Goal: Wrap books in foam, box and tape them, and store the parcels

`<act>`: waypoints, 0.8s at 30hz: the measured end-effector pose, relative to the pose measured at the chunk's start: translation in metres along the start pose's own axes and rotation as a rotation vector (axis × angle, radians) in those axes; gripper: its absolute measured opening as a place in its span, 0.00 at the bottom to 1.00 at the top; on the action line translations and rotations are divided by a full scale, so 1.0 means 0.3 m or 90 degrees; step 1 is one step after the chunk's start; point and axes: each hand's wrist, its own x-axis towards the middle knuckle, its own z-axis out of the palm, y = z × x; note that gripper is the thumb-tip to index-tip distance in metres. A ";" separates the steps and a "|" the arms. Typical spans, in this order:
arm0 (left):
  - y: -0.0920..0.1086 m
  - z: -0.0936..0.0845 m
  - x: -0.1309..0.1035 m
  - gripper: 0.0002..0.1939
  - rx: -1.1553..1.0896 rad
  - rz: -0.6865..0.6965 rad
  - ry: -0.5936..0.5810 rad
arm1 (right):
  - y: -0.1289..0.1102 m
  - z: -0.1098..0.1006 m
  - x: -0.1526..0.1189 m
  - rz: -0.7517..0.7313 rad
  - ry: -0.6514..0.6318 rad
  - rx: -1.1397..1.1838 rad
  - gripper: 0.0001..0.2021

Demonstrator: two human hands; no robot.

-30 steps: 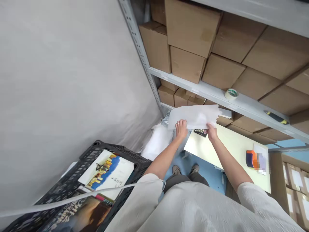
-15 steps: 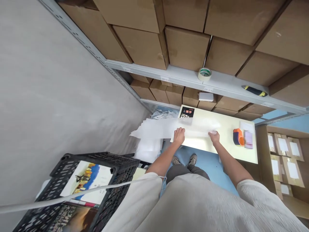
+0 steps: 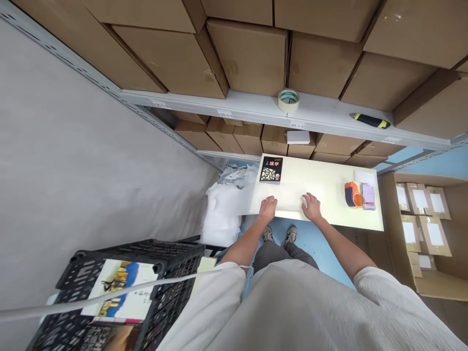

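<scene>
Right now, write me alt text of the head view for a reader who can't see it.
A person's left hand rests on a thin, translucent white sheet on a pale cream rectangular table, the right hand near the sheet's right end. A black book with a grid on its cover lies beyond; brown cardboard boxes line gray metal shelving behind.
</scene>
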 end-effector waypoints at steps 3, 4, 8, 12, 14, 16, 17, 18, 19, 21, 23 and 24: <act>-0.033 0.008 -0.017 0.22 -0.004 0.013 -0.029 | -0.039 0.031 -0.002 0.006 -0.123 -0.052 0.29; -0.045 0.010 -0.023 0.23 -0.015 0.014 -0.040 | -0.049 0.038 -0.004 0.017 -0.140 -0.066 0.30; -0.083 0.011 -0.029 0.25 -0.063 0.008 -0.038 | -0.081 0.043 -0.006 0.055 -0.147 -0.086 0.27; -0.120 -0.012 0.010 0.26 -0.071 -0.015 0.002 | -0.125 0.030 0.033 0.090 -0.120 -0.064 0.25; -0.139 -0.032 0.043 0.30 -0.070 -0.027 0.007 | -0.162 0.030 0.082 0.095 -0.087 -0.015 0.25; -0.158 -0.050 0.077 0.34 -0.071 -0.035 0.012 | -0.208 0.038 0.154 0.095 -0.055 0.062 0.25; -0.167 -0.058 0.093 0.37 -0.069 -0.039 0.012 | -0.234 0.044 0.196 0.097 -0.044 0.110 0.25; -0.176 -0.064 0.108 0.40 -0.066 -0.040 0.009 | -0.262 0.052 0.242 0.114 -0.039 0.162 0.25; -0.184 -0.067 0.121 0.43 -0.062 -0.038 0.003 | -0.288 0.060 0.287 0.142 -0.037 0.215 0.25; -0.199 -0.069 0.143 0.48 -0.048 -0.028 -0.015 | -0.338 0.079 0.375 0.189 -0.025 0.297 0.25; -0.210 -0.064 0.158 0.51 -0.034 -0.021 -0.033 | -0.379 0.099 0.446 0.217 -0.012 0.353 0.26; -0.215 -0.060 0.165 0.51 -0.028 -0.019 -0.043 | -0.394 0.109 0.474 0.228 -0.007 0.374 0.26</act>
